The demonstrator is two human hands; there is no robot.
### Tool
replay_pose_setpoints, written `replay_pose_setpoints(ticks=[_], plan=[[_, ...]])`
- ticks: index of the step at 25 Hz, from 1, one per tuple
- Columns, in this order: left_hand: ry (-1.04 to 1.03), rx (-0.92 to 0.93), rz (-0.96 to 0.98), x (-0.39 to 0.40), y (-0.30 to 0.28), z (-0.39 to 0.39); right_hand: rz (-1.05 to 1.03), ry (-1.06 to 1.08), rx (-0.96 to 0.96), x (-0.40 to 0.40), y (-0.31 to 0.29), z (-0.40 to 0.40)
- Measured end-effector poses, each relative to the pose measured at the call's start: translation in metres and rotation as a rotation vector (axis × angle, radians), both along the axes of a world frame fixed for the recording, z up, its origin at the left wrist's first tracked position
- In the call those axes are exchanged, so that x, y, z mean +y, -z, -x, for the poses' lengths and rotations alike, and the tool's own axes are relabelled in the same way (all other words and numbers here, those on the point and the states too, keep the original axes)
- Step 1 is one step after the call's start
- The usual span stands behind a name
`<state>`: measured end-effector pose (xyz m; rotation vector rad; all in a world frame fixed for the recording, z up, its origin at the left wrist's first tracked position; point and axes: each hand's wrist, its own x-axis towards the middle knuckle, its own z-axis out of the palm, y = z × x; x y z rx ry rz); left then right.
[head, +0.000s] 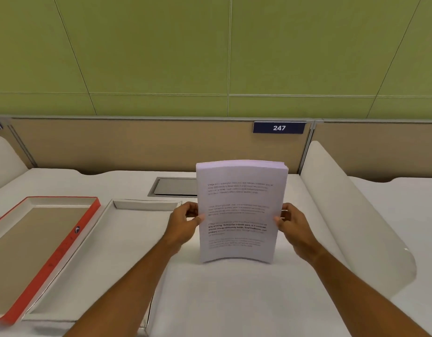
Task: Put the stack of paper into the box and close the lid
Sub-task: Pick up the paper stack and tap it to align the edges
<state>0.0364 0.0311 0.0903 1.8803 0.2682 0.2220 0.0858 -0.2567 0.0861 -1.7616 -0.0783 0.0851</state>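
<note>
A thick stack of printed white paper (239, 210) stands upright on its lower edge on the white desk, slightly bowed. My left hand (183, 224) grips its left edge and my right hand (295, 227) grips its right edge. To the left lies an open white box (93, 251), shallow and rectangular, partly hidden by my left forearm. Further left lies its lid (64, 244), upside down, with an orange-red rim and a brown inside. The stack is to the right of the box, not over it.
A grey cable hatch (173, 187) is set into the desk behind the box. A curved white divider (351, 215) rises on the right. A tan partition with a "247" sign (279, 127) bounds the far edge.
</note>
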Motion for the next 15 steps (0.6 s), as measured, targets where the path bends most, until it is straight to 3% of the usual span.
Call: replay_pose_setpoints(ticks=[7,11,15], plan=[[0.014,0.016,-0.028,-0.002,-0.01,0.011,-0.051,-0.047,-0.027,-0.001,-0.012,0.013],[0.048,-0.127,0.252,-0.014,-0.056,0.004,-0.248,-0.084,-0.125,0.019,-0.059,0.011],[-0.011,-0.178,0.398,-0.032,-0.086,-0.004,-0.309,0.068,-0.125,0.035,-0.09,0.001]])
